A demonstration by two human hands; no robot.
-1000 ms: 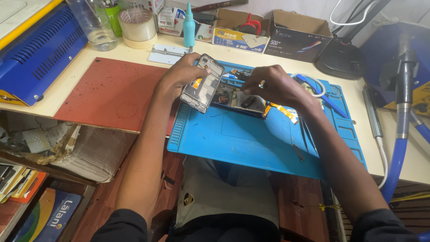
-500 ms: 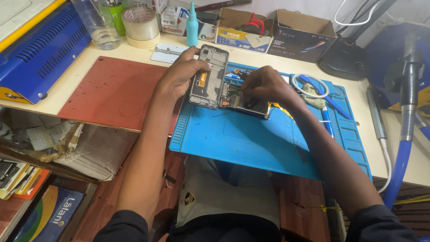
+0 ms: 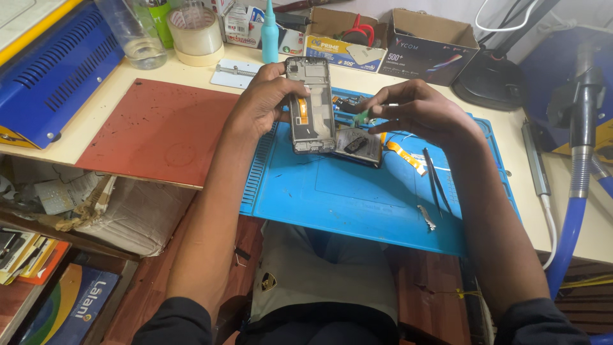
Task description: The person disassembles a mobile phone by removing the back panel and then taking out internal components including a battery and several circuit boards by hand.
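Note:
My left hand [image 3: 262, 102] grips an opened phone frame [image 3: 310, 105] by its left edge, holding it upright over the blue work mat [image 3: 357, 198]. An orange flex strip shows inside the frame. My right hand [image 3: 418, 112] hovers just right of the frame and pinches a small green part [image 3: 362, 117] between thumb and fingers. Below it on the mat lies a dark phone battery or back piece [image 3: 357, 145]. An orange ribbon cable [image 3: 403, 155] and black tweezers [image 3: 434, 182] rest on the mat to the right.
A red mat [image 3: 159, 131] lies to the left, beside a blue machine [image 3: 54, 76]. Along the back stand a tape roll [image 3: 195, 32], a teal bottle [image 3: 270, 32] and cardboard boxes [image 3: 428, 48]. A blue hose and tool stand [image 3: 578, 166] occupy the right side.
My left hand has lifted the phone frame more upright and toward the back. My right hand came up off the mat, now pinching the small green part.

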